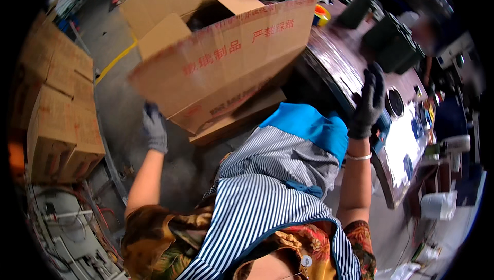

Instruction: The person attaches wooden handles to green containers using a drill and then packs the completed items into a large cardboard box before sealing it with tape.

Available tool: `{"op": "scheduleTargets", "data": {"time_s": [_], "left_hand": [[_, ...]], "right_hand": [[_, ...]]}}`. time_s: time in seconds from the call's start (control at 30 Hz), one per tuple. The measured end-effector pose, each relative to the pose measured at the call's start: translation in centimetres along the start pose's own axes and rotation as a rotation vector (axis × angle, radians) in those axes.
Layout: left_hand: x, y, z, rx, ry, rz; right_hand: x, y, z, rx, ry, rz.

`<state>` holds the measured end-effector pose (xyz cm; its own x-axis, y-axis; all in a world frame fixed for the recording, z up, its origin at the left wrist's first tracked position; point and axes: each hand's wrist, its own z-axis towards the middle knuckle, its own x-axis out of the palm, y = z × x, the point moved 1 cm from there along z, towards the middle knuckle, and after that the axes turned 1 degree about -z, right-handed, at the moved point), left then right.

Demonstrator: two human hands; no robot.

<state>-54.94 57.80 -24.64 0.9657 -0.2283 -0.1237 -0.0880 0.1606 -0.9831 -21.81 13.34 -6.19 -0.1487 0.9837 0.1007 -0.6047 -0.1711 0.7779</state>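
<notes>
- Looking down in the head view, one large cardboard box (226, 58) sits tilted in front of the person, its long side running from lower left up to upper right and its open top turned up and away, flaps spread.
- The left hand (154, 128), in a grey glove, is closed on the box's lower left corner, gripping the bottom edge.
- The right hand (368, 105), in a dark glove, is raised to the right of the box, well apart from it, fingers loosely spread and holding nothing; it hangs over the edge of the dark bench (355, 82).
- Below the box hangs one striped apron (267, 197) with a blue pocket band.
- Left of the box, three closed cartons (59, 125) are stacked on the concrete floor (116, 102); a yellow line on the floor runs toward the box.
- Right of the box, behind its far corner, one roll of tape (321, 15) lies on the bench.
</notes>
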Motion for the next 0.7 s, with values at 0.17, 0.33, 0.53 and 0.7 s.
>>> {"op": "scheduleTargets", "data": {"time_s": [0.17,0.33,0.53,0.7], "left_hand": [[2.8,-4.4,-0.4,0.595,-0.286,0.344],[-0.2,2.8,-2.1,0.029,0.025,-0.021],[4.6,-4.7,-0.1,0.088,-0.047,0.022],[6.6,-10.1,4.6,0.011,0.02,0.839]], "right_hand": [[4.6,-0.8,0.7,-0.26,0.226,-0.394],[17.8,-2.6,2.7,-0.417,0.684,-0.62],[24.9,-16.3,1.8,-0.23,1.275,-0.909],[24.6,-18.0,1.1,-0.31,1.19,-0.867]]}}
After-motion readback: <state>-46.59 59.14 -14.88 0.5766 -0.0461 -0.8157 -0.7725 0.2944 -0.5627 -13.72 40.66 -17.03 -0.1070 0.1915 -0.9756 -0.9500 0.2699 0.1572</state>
